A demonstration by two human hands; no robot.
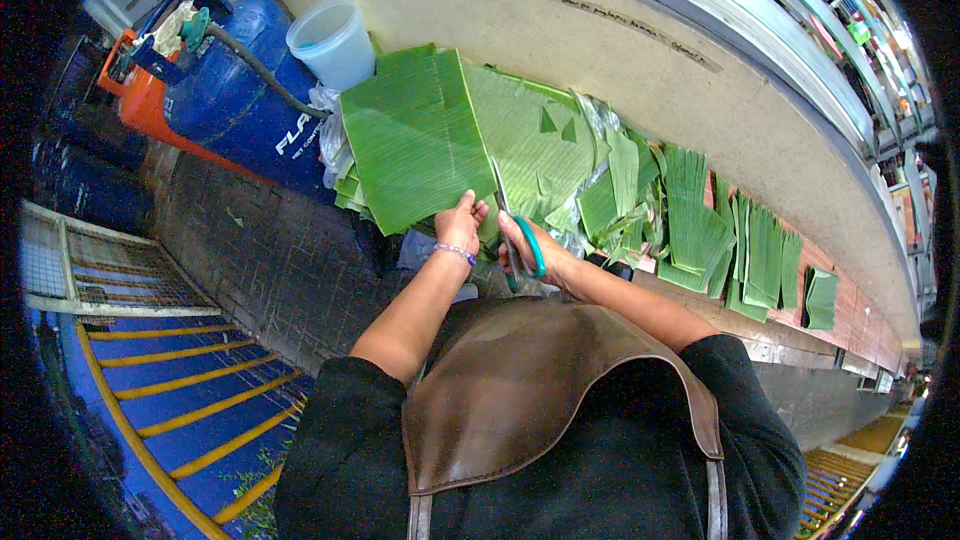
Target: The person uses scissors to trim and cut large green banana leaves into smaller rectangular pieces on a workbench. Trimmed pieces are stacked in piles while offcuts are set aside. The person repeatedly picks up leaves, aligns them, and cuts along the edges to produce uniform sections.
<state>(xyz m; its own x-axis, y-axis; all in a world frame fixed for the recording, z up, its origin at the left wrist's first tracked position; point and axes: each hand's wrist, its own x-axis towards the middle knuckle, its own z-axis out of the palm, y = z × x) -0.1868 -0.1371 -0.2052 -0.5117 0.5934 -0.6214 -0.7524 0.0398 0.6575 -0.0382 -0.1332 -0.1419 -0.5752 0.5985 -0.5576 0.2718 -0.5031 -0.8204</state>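
A large rectangular piece of banana leaf [415,130] is pinched at its near edge by my left hand [461,225], which wears a beaded bracelet. My right hand [540,255] grips a pair of scissors [503,200] with teal handles. The blades point away from me, beside the right edge of the held leaf; I cannot tell whether they touch it. Behind, more banana leaf sheets [530,130] are spread in a pile, with two small triangular scraps lying on top. Loose cut strips [622,175] rest to the right of the pile, near clear plastic.
Stacks of cut leaf [765,255] line the reddish-brown ledge [850,310] along the wall at right. A translucent pail [333,45] stands at far left, beside a blue gas cylinder [235,90] with a hose. Yellow railing bars [170,390] are at lower left.
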